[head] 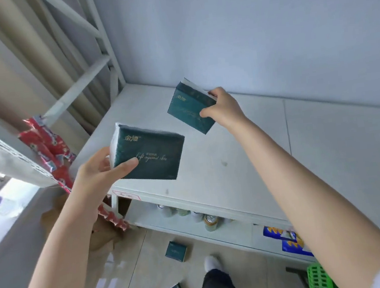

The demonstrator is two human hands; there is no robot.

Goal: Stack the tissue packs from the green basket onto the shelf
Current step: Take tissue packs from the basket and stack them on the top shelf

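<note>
**Two packs held above the shelf**

Left hand (98,171) grips one tissue pack (148,155) over the shelf (244,161) front edge. Right hand (224,107) pinches a second pack (190,108) near the back wall, bare shelf board below. Green basket (319,278) sits bottom right.

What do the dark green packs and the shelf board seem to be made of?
Tissue packs: thin plastic film, slightly glossy, it seems; the wrap shows sheen and soft puckered ends. Shelf board: smooth matte white, perhaps painted metal or laminate; unclear.

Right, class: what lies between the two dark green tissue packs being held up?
Nothing: the head view shows only bare white shelf top between the nearer tissue pack and the farther tissue pack.
</note>
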